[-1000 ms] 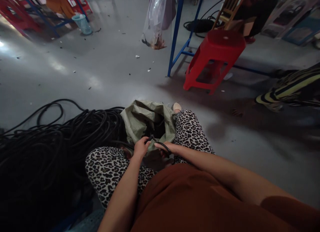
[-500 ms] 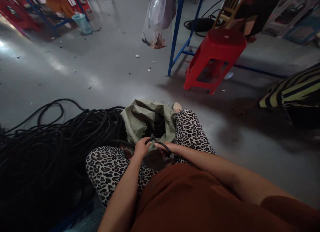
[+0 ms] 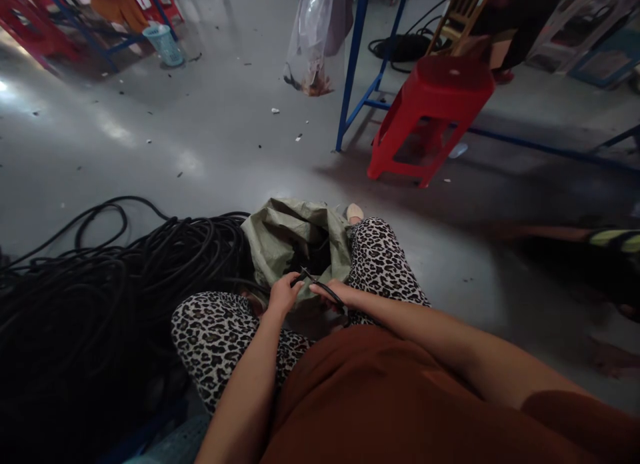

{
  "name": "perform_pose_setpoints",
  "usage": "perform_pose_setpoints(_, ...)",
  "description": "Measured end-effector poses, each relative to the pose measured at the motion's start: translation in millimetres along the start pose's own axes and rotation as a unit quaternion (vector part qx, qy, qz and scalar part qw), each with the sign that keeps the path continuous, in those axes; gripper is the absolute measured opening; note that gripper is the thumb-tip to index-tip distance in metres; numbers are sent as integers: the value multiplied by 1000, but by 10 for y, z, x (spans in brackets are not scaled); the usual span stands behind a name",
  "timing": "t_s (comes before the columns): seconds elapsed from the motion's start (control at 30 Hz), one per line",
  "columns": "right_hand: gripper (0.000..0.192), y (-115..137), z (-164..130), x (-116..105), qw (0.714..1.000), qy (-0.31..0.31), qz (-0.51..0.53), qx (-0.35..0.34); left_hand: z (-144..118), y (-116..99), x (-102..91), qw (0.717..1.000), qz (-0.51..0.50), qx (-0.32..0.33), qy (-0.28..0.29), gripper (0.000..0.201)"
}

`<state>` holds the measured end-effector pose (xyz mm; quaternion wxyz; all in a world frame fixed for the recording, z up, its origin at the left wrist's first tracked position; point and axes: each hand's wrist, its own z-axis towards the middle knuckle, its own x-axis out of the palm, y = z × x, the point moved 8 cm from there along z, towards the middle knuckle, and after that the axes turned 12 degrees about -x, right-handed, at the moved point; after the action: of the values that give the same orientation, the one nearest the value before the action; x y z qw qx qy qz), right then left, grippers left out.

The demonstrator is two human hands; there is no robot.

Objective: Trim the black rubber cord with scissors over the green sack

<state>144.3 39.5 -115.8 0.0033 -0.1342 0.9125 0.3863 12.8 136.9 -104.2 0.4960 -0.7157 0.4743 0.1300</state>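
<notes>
Over the mouth of a pale green woven sack (image 3: 270, 241) between my knees, both hands are close together. My right hand (image 3: 340, 293) is closed round the black handles of a pair of scissors (image 3: 327, 291), whose blades point up and left. My left hand (image 3: 283, 294) pinches a short end of black cord (image 3: 299, 278) next to the blades. Whether the blades touch the cord I cannot tell. Dark pieces lie inside the sack, too shadowed to make out.
A large heap of coiled black cord (image 3: 200, 251) lies at my left. Ahead stand a red stool (image 3: 435, 117), a blue table leg (image 3: 353, 71) and a hanging clear plastic bag (image 3: 315, 44). A light blue basket (image 3: 165, 45) is far left. At right is another person's striped sleeve or clothing (image 3: 617, 239).
The scissor blades show more clearly beside the cord end, while my hands stay nearly in place. The other person at the right has shifted, and their striped clothing is now lower and further right.
</notes>
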Motion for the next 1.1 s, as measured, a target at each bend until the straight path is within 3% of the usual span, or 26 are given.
perform_pose_setpoints(0.63, 53, -74, 47, -76, 998, -40, -48, 18, 9, 81, -18, 999, 46, -17, -10, 31)
perform_pose_setpoints(1.1, 55, -110, 66, -46, 996, -15, -85, -3, -11, 63, 3, 998, 58, -19, 8, 31)
